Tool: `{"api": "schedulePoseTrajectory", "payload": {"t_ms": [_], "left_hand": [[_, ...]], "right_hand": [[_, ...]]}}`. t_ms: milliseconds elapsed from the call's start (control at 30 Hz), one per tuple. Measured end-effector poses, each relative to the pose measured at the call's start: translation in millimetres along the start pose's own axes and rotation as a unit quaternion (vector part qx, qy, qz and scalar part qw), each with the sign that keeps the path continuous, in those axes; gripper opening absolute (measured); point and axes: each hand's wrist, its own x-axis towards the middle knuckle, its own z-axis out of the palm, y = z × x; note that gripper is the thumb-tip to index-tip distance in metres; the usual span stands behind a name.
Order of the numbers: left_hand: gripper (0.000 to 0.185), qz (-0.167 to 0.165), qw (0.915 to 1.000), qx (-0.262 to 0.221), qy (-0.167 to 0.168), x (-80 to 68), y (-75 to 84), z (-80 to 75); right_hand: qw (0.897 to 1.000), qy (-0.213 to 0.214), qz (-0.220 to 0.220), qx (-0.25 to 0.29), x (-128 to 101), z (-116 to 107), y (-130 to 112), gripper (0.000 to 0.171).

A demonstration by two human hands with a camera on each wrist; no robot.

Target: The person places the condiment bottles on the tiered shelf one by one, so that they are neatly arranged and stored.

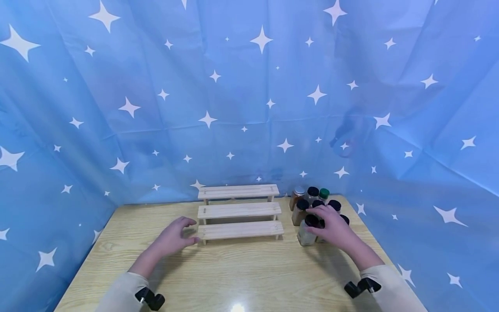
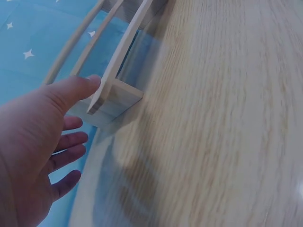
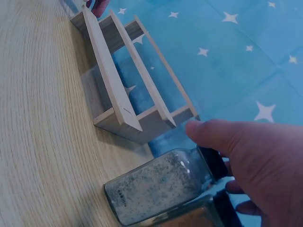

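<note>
A three-step wooden rack (image 1: 239, 211) stands at the back of the table. By its left end is my left hand (image 1: 175, 237), fingers apart and thumb at the end of the lowest shelf (image 2: 113, 66); whether it touches is unclear. My right hand (image 1: 331, 225) reaches over a cluster of spice jars to the right of the rack. Its thumb and fingers are spread about the black lid (image 3: 213, 163) of a front glass jar (image 3: 156, 187) with pale, speckled contents. I see no firm grip on it. The hand partly hides several jars behind.
Behind the right hand are a silver-lidded jar (image 1: 297, 197), a green-lidded jar (image 1: 324, 193) and several black-lidded ones. A blue star-patterned cloth (image 1: 241, 99) hangs behind and beside the wooden table (image 1: 249, 268).
</note>
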Motion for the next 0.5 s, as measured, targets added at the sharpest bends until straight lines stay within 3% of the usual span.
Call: {"api": "schedulePoseTrajectory", "payload": {"t_ms": [233,500], "left_hand": [[0.068,-0.016,0.9971,-0.074,-0.008,4.0,-4.1,9.0],[0.061,-0.024,0.9927,-0.118,-0.014,8.4,-9.4,15.1]], "right_hand": [[1.000,-0.005,0.020,0.019,-2,0,1,0.060],[1.000,-0.001,0.013,0.026,-3,-1,3,0.058]]}}
